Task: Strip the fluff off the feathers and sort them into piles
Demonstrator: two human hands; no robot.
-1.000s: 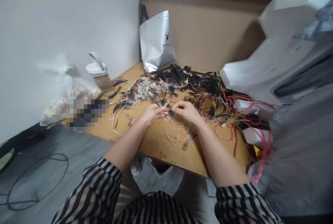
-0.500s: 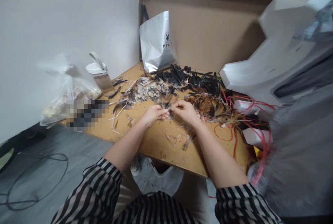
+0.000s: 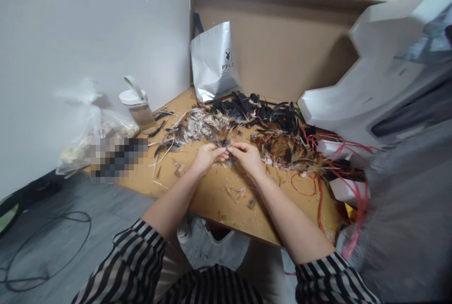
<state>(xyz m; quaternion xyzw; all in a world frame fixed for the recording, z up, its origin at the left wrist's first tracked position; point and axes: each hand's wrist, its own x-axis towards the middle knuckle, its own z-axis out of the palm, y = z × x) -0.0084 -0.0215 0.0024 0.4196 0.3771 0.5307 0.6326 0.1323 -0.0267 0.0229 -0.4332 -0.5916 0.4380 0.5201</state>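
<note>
The small feather (image 3: 226, 148) sits pinched between my fingertips just above the wooden table (image 3: 212, 200), dark and wispy, hard to make out. My left hand (image 3: 206, 157) and right hand (image 3: 247, 156) have drawn closer since a moment ago, both now closed on it. Beyond lies the feather pile (image 3: 247, 125), with red cords (image 3: 318, 186) to my right.

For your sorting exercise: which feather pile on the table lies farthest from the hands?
The black feather pile, glossy and dark, by the cardboard backboard; the pale pile and brown pile lie nearer.
</note>
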